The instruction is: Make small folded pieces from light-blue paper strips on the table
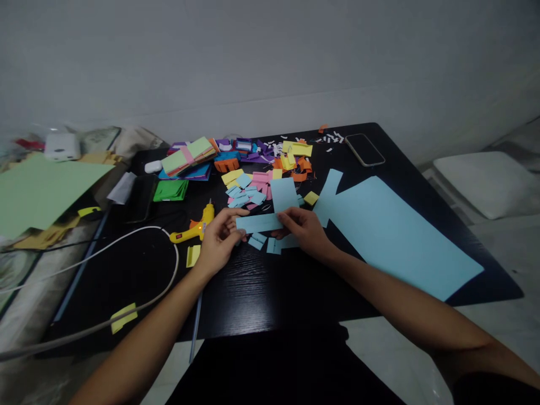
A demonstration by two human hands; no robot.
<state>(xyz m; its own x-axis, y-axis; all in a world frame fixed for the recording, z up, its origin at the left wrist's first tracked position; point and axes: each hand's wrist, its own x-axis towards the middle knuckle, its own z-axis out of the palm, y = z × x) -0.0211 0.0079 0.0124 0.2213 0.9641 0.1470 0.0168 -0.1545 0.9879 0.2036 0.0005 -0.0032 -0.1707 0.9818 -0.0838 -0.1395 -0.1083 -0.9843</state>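
Observation:
A light-blue paper strip (pixel 259 223) is stretched level between my two hands, just above the black table. My left hand (pixel 221 236) pinches its left end between thumb and fingers. At the other end, my right hand (pixel 301 228) grips the strip with thumb and fingertips. Behind it lies a light-blue paper rectangle (pixel 284 193). Small folded blue pieces (pixel 274 246) rest right below the strip. A yellow glue gun (pixel 194 226) lies beside my left hand, and a large light-blue sheet (pixel 396 236) is to the right of my right hand.
Several coloured paper scraps (pixel 261 180) and folded stacks (pixel 189 157) cover the table's back. A phone (pixel 365 149) lies at the back right. A white cable (pixel 175 253) loops across the left side. A green sheet (pixel 46 185) sits far left, a white stool (pixel 485 183) at right.

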